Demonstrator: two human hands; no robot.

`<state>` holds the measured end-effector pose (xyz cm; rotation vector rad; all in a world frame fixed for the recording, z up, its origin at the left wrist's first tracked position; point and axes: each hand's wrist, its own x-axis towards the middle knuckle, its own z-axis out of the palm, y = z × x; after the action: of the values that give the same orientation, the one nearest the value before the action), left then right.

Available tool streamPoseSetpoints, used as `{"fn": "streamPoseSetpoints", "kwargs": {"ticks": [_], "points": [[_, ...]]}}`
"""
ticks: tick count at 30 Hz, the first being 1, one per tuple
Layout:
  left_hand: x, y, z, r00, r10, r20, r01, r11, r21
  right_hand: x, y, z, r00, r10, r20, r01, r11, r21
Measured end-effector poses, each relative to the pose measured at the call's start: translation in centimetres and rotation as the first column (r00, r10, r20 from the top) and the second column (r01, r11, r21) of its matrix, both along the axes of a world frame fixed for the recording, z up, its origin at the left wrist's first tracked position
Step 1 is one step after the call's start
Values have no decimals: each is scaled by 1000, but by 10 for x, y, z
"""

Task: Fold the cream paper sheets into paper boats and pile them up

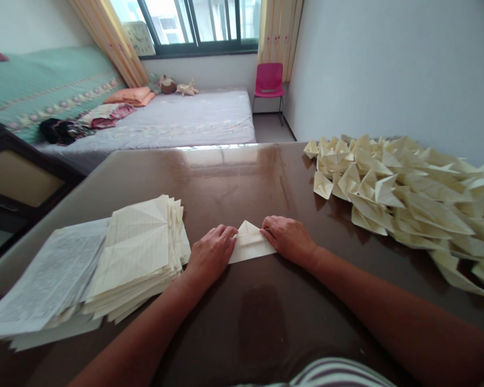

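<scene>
A cream sheet of paper, partly folded to a point [250,243], lies on the glossy brown table [234,177] in front of me. My left hand [211,253] pinches its left edge with curled fingers. My right hand [288,238] pinches its right edge the same way. Both hands press the paper onto the tabletop.
A stack of creased cream sheets [139,252] lies left of my hands, on printed pages [44,279]. A large heap of folded paper boats [411,193] covers the table's right side by the wall. Beyond the table are a bed [177,121] and a pink chair [269,80].
</scene>
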<state>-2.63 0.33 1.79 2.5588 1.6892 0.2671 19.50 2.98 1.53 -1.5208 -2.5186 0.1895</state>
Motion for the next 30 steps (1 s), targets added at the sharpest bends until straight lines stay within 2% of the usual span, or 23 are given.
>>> {"fn": "streamPoseSetpoints", "kwargs": {"ticks": [3, 6, 8, 10, 15, 17, 20, 23, 30], "points": [[2, -4, -1, 997, -40, -61, 47, 993, 107, -1, 0, 0, 1000, 1, 15, -1, 1000, 10], [4, -8, 0, 978, -180, -103, 198, 958, 206, -2, -1, 0, 1000, -3, 13, 3, 1000, 8], [8, -12, 2, 952, -277, -133, 299, 934, 193, -2, -1, 1, 1000, -3, 11, 3, 1000, 9], [12, -16, 3, 930, -326, -171, 351, 925, 143, -2, 0, 0, 1000, 0, 6, 0, 1000, 11], [19, -22, 4, 928, -284, -241, 315, 944, 99, -1, 0, 1, 1000, -8, 1, 8, 1000, 11], [19, -23, 3, 930, -273, -246, 303, 949, 90, -1, -4, 5, 1000, 14, 17, -15, 998, 64], [19, -22, 3, 932, -270, -244, 295, 952, 74, -2, -16, 14, 990, 116, 85, -129, 976, 175], [18, -22, 3, 933, -266, -242, 292, 953, 79, -6, -32, 20, 963, 212, 169, -236, 962, 140], [18, -24, 8, 925, -265, -271, 292, 954, 62, -12, -51, 16, 937, 152, 315, -178, 982, 56]]}}
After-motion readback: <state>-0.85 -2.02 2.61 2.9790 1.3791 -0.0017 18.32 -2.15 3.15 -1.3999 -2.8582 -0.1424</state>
